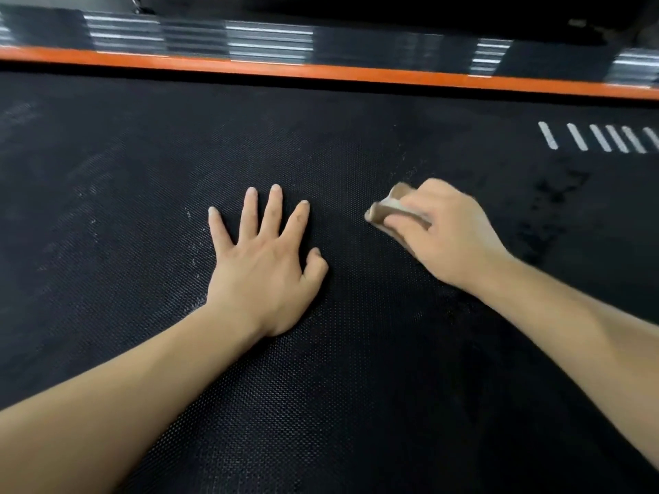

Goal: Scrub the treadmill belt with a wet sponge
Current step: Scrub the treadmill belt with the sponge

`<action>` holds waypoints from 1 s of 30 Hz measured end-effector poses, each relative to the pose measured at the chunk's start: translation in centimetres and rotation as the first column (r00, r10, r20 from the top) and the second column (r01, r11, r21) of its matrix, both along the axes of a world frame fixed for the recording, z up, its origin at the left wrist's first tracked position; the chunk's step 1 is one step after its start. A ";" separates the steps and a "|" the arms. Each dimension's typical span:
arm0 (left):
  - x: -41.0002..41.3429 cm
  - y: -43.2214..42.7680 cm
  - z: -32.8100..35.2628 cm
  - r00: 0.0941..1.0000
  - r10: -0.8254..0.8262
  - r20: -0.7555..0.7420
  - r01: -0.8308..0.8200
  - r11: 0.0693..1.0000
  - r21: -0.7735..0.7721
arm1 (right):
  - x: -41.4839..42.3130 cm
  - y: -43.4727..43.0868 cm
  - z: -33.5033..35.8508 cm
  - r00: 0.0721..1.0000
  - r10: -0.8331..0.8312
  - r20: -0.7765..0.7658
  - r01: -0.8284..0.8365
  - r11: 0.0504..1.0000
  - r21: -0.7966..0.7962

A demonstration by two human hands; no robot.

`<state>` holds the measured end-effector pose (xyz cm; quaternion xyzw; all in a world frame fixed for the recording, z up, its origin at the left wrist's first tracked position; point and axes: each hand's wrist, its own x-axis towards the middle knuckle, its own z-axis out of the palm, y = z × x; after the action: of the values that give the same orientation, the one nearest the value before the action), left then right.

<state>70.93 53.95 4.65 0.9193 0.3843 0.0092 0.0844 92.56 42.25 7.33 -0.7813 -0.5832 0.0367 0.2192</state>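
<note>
The black textured treadmill belt (142, 155) fills nearly the whole view. My right hand (445, 233) presses a tan sponge (383, 210) flat onto the belt right of centre; only the sponge's left end shows past my fingers, and it is blurred. My left hand (265, 265) lies palm down on the belt beside it, fingers spread, holding nothing. Darker wet patches (549, 208) spread to the right of the sponge, and pale scuffs and specks mark the belt to the left.
An orange strip (321, 71) runs along the belt's far edge, with a ribbed black and silver side rail (267, 39) behind it. Several white slanted stripes (599, 137) are printed on the belt at the far right.
</note>
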 end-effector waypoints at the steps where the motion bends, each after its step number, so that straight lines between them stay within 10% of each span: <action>1: 0.0 0.1 0.0 1.000 0.002 0.000 -0.002 1.000 0.000 | 0.1 -0.4 0.3 1.000 0.026 0.004 -0.026 1.000 -0.015; 6: 0.0 0.0 0.0 1.000 0.004 -0.006 -0.004 1.000 -0.001 | 4.3 1.6 0.5 0.928 -0.372 0.031 0.371 0.928 0.038; 11: 0.0 0.0 0.1 1.000 0.006 -0.017 -0.006 1.000 0.004 | -2.5 -3.3 -0.1 0.998 0.030 -0.057 -0.032 0.999 -0.034; 16: -0.1 0.1 0.1 1.000 0.007 -0.006 -0.007 1.000 0.006 | 1.8 -1.8 0.1 0.950 -0.305 0.061 0.304 0.952 0.028; 21: -0.2 0.0 -0.1 1.000 0.007 0.008 -0.007 1.000 0.010 | -4.7 -6.4 -0.3 0.996 0.017 -0.090 -0.016 1.000 0.003; 27: -0.2 -0.1 -0.1 1.000 0.011 0.015 -0.012 1.000 0.019 | 0.7 -4.4 -0.1 0.944 -0.326 0.050 0.326 0.945 0.007; 30: -0.3 -0.2 0.0 1.000 0.016 0.022 -0.016 1.000 0.008 | -5.2 -7.6 -0.5 0.998 -0.051 -0.038 0.052 0.998 0.042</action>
<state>70.66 53.79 4.64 0.9163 0.3908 0.0217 0.0846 87.35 34.65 6.87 -0.7904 -0.5594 0.0326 0.2475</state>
